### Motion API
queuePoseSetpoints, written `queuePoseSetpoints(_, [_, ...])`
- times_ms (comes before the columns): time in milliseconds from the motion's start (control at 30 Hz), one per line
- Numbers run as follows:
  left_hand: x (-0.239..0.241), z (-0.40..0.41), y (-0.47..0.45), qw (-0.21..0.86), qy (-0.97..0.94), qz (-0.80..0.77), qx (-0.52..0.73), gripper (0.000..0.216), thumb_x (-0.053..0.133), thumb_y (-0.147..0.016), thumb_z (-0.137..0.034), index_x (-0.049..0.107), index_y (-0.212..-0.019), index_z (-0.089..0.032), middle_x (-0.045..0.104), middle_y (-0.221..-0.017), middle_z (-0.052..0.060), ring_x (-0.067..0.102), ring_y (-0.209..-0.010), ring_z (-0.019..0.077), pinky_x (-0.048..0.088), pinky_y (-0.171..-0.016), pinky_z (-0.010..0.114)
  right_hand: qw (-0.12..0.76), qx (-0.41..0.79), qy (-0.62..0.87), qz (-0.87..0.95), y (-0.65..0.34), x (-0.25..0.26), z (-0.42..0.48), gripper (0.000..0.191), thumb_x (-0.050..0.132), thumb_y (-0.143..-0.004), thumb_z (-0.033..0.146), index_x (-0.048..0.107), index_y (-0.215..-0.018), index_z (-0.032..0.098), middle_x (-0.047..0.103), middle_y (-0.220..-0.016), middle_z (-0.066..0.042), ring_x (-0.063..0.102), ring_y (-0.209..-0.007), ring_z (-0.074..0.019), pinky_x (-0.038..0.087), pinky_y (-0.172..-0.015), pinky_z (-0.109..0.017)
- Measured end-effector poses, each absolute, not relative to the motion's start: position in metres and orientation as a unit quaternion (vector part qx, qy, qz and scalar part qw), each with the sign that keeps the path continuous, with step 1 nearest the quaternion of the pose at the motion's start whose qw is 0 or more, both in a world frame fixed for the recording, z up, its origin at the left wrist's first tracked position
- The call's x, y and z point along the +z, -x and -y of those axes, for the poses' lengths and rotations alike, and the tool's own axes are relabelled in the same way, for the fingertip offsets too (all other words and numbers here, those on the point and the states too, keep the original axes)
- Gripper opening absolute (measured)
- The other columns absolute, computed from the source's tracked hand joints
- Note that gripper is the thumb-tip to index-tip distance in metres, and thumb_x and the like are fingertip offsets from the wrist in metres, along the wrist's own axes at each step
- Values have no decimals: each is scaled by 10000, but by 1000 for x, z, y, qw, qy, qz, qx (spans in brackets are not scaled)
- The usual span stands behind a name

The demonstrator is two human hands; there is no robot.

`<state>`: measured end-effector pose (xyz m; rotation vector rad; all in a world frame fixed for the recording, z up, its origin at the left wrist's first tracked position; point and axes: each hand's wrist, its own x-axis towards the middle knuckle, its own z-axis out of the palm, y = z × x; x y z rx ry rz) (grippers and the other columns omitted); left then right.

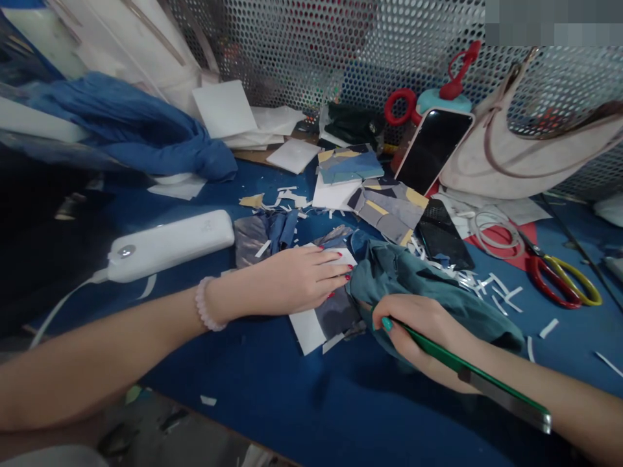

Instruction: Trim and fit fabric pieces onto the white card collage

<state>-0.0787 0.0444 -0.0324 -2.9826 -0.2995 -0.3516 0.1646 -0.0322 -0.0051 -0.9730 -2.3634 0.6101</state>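
Note:
My left hand [296, 279] lies flat, fingers stretched out, pressing on a white card [307, 329] partly covered with dark grey fabric [338, 312]. My right hand [423, 337] is closed around a long green utility knife [445, 353] with a silver end. Its front end is hidden by my fingers and the fabric. Under and behind my right hand lies a crumpled teal cloth [428, 279], reaching close to my left fingertips. Crumpled grey and blue fabric pieces [265, 237] lie just behind my left hand.
Fabric-covered cards [389, 207], white cards [224, 110] and paper scraps [501, 288] are strewn behind. A white power bank [170, 243] with a cable is at left. Scissors [559, 279], a leaning phone [433, 149] and a pale bag [540, 155] stand right, before a perforated metal panel [292, 52].

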Motion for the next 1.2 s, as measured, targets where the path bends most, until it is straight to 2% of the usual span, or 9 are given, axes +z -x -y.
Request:
queuePoseSetpoints(167, [-32, -43, 79, 72, 985, 112, -108, 320, 483, -1034, -226, 682, -1272, -147, 672, -1346, 120, 606, -1280, 252, 483, -1066, 396, 171, 256, 349, 885, -167, 10, 30, 210, 323, -869, 78, 457, -795, 222, 530, -624, 30, 473, -493, -93, 364, -504, -204])
queuePoseSetpoints(433, [-30, -40, 77, 77, 984, 117, -110, 314, 463, -1034, -224, 693, -1236, -155, 688, -1324, 110, 617, -1267, 245, 490, -1034, 374, 123, 305, 353, 876, -171, 23, 30, 169, 336, -868, 117, 404, -760, 228, 492, -625, 27, 415, -494, -93, 320, -498, -215])
queuePoseSetpoints(733, [-23, -41, 76, 84, 985, 98, -116, 326, 431, -1033, -204, 708, -1192, -134, 700, -1298, 118, 641, -1223, 250, 515, -1000, 377, 153, 249, 324, 900, -178, 7, 42, 205, 371, -761, 30, 361, -759, 235, 456, -628, 36, 404, -530, -106, 294, -533, -226])
queuePoseSetpoints(933, [-22, -42, 75, 91, 982, 78, -144, 335, 418, -1024, -186, 709, -1172, -112, 728, -1239, 127, 672, -1171, 239, 524, -993, 365, 129, 255, 310, 907, -178, 7, 55, 197, 433, -717, 49, 377, -739, 237, 501, -622, 18, 418, -551, -128, 328, -552, -235])
queuePoseSetpoints(1033, [-21, -44, 76, 85, 983, 72, -144, 334, 424, -1024, -197, 708, -1172, -105, 731, -1229, 130, 670, -1177, 243, 522, -992, 361, 161, 220, 284, 919, -176, 10, 58, 184, 411, -728, 61, 383, -722, 243, 506, -583, 20, 402, -525, -139, 328, -540, -252])
queuePoseSetpoints(1200, [-20, -42, 77, 66, 986, 91, -126, 326, 434, -1026, -224, 702, -1186, -129, 727, -1247, 120, 668, -1171, 240, 478, -1057, 402, 280, 140, 282, 907, -169, 10, 49, 228, 352, -779, 23, 417, -768, 241, 532, -613, 19, 465, -537, -133, 369, -555, -232])
